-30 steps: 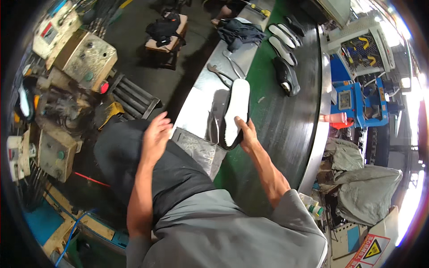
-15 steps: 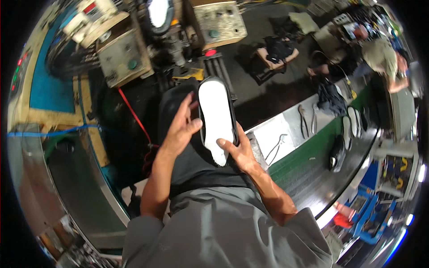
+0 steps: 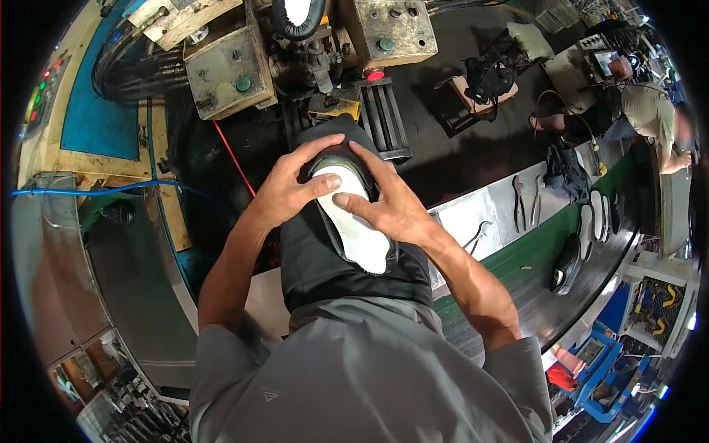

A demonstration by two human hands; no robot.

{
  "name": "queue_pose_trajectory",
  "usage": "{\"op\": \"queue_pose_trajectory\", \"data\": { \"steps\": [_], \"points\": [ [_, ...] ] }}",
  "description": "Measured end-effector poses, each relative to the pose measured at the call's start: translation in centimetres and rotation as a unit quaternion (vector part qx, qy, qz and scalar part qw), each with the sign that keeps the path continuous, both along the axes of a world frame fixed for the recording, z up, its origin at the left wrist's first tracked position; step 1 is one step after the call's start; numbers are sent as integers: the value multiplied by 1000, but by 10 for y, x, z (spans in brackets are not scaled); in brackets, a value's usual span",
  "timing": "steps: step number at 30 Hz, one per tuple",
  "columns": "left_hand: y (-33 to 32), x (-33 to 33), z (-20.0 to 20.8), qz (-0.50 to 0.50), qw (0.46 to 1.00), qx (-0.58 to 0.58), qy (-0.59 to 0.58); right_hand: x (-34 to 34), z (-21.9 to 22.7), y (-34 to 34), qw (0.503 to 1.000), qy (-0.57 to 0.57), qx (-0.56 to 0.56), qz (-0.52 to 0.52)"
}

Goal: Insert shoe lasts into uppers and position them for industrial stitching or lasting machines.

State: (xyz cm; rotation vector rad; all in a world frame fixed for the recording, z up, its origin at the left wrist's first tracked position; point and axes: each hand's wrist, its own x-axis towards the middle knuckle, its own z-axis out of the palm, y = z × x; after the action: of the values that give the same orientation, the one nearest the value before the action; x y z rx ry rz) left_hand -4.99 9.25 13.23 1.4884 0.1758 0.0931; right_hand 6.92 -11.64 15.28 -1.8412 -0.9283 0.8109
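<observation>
A black shoe upper (image 3: 322, 210) lies bottom side up over my lap, with a white insole (image 3: 353, 225) facing me. Its broad end points away from me, and the narrower end is near my waist. My left hand (image 3: 284, 183) grips the far end from the left, fingers wrapped round the rim and thumb pressed on the insole. From the right, my right hand (image 3: 393, 201) holds the same end, its thumb also on the insole close to the other thumb. The fingers partly hide the far rim.
Ahead stands a machine with control boxes (image 3: 229, 74) and another shoe (image 3: 299, 16) on top. At right, pliers (image 3: 519, 203) lie on a metal ledge beside a green conveyor belt (image 3: 509, 273) carrying several shoes (image 3: 567, 262). A co-worker (image 3: 650, 118) sits at the far right.
My left hand has closed onto the shoe's far end, and my right hand has moved from the near part up to that end. The shoe has tilted and come slightly nearer.
</observation>
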Motion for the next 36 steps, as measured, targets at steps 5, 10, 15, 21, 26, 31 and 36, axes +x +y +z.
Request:
{"op": "queue_pose_trajectory", "data": {
  "steps": [5,10,15,21,26,31,36],
  "points": [
    [-8,0,-5,23,997,63,-38,-7,-22,-3,994,-65,78,-27],
    [-14,0,-17,65,987,131,-66,-15,-33,0,985,-110,119,-60],
    [-20,7,-23,92,978,167,-88,-20,-32,1,981,-120,121,-94],
    [-15,10,-32,87,974,184,-100,-14,-35,-5,980,-126,117,-100],
    [-4,9,-32,23,987,104,-117,28,-27,-39,955,251,157,10],
    [-4,17,-28,-5,991,110,-71,12,-15,-34,999,37,39,5],
    [-10,29,-27,11,982,172,-82,-14,-35,-10,988,-76,60,-118]
  ]
}}
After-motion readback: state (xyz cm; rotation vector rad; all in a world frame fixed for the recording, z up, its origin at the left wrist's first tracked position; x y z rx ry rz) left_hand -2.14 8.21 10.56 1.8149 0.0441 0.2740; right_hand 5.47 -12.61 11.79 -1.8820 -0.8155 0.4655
